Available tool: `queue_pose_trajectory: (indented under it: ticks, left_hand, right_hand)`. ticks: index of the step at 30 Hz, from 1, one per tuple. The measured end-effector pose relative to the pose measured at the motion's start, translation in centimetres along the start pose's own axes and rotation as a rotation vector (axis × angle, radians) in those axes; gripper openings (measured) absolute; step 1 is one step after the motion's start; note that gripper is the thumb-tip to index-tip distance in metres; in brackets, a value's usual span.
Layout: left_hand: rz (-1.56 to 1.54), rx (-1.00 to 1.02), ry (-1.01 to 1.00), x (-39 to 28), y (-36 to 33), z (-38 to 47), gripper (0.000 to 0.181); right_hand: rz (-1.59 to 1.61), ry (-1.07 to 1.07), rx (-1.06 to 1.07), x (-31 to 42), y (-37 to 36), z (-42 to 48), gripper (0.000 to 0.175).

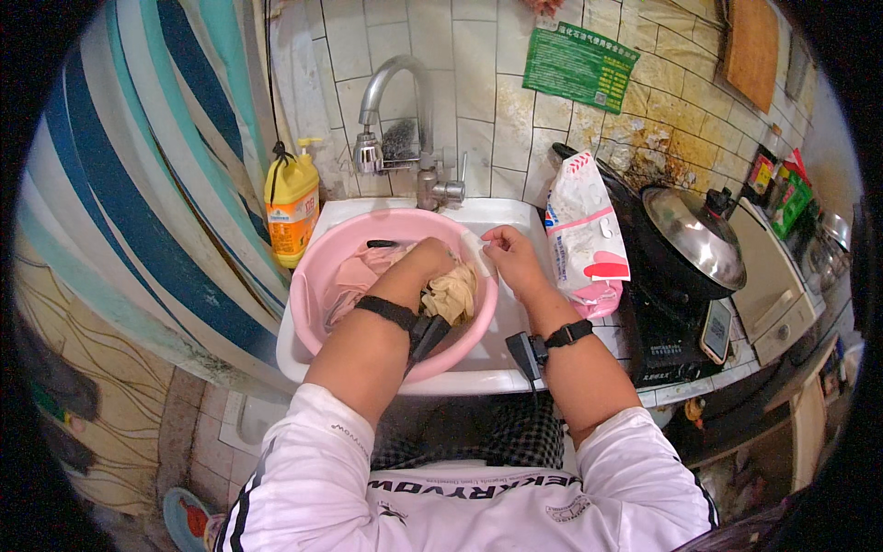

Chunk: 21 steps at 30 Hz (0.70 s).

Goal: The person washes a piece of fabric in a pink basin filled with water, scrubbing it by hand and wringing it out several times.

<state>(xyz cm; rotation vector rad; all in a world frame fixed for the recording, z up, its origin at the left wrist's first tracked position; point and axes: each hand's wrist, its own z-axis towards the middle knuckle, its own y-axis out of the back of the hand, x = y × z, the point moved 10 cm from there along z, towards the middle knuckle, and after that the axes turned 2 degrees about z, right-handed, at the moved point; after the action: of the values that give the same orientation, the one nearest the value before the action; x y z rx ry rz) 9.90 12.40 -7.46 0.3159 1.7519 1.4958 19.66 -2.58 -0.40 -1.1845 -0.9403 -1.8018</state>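
A pink plastic basin (301, 303) sits in the white sink (514, 376), with pink cloth (355, 276) and beige cloth (452, 293) bunched inside. My left hand (438, 259) reaches into the basin at the cloth; its fingers are hidden, so its hold cannot be told. Beside the basin's right rim is my right hand (510, 255), fingers bent, the thumb and index finger near a whitish strip (476, 252) lying over the rim. Whether it grips that strip is unclear. Each forearm wears a black strap with a dark device.
Behind the basin stands a chrome faucet (428, 138). A yellow pump bottle (293, 207) is at the left. Right of the sink stand a white and pink detergent bag (586, 228), a lidded wok (697, 241) and a phone (717, 331). A striped curtain (159, 207) hangs left.
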Motion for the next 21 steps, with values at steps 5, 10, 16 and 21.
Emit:
queue_pose_trajectory:
  ticks: [5,10,16,21]
  left_hand:
    - [0.401,0.391,-0.075,5.2,-5.7,-0.6,0.042]
    - [0.097,0.498,0.060,1.7,-7.1,-2.4,0.038]
    - [0.160,0.121,-0.129,0.1,-2.6,-1.6,0.032]
    - [-0.972,0.029,0.293,-5.4,4.5,-7.1,0.027]
  right_hand:
    - [0.024,0.049,0.050,1.5,-2.6,0.3,0.011]
    - [0.015,-0.040,0.052,-0.9,-0.2,0.1,0.010]
    - [-0.043,-0.017,0.090,-0.9,-1.5,0.4,0.012]
    - [-0.183,0.212,-0.008,-0.3,0.6,0.3,0.024]
